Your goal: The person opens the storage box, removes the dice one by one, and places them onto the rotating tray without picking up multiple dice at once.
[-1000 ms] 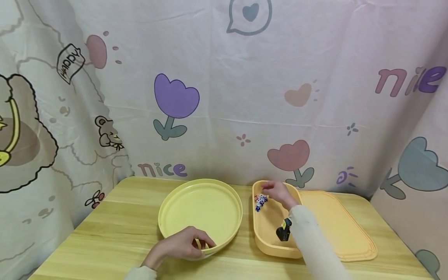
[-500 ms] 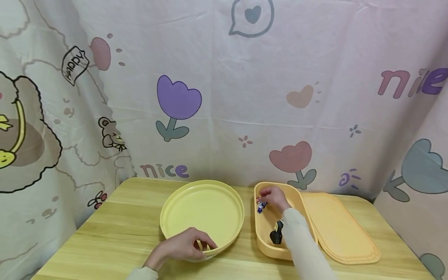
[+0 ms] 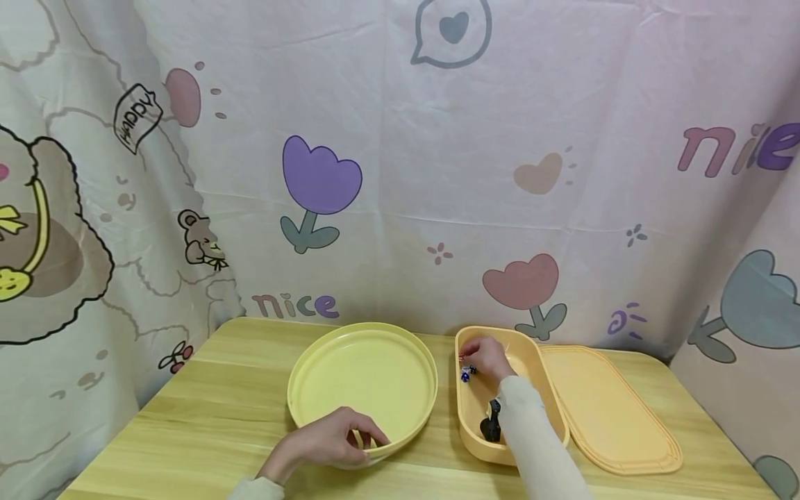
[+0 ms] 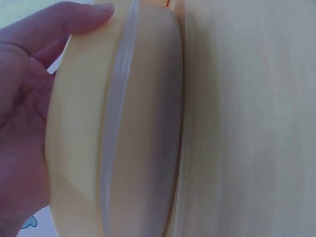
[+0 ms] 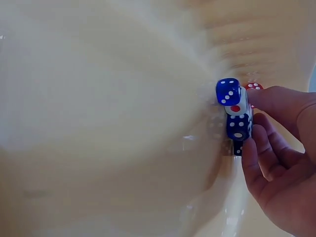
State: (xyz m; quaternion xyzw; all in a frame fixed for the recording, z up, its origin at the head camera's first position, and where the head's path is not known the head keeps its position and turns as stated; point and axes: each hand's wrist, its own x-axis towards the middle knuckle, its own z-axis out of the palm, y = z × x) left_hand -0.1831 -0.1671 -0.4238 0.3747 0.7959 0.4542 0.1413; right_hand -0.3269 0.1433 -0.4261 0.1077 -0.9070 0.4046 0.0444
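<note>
My left hand (image 3: 334,437) grips the near rim of a round yellow tray (image 3: 365,375), fingers over the inside of the wall and thumb outside. The left wrist view shows the tray's side wall (image 4: 81,118) with a pale band below it. Inside an orange plastic box (image 3: 461,420), my right hand (image 3: 490,357) reaches to the back left part. Its thumb and fingers pinch several dice (image 5: 234,108) in blue, white and red; a red die (image 5: 254,87) shows behind the thumb. A few blue and white dice (image 3: 466,375) show beside the hand in the head view.
A black object (image 3: 490,423) with a yellowish part lies at the near end of the box, partly behind the right sleeve (image 3: 531,423). An orange lid (image 3: 615,410) lies right of the box. Behind the wooden table (image 3: 206,417) hangs a printed curtain (image 3: 400,173).
My right hand has moved down and slightly left onto the dice, covering more of them. The left hand keeps its hold on the tray rim. The view has shifted slightly.
</note>
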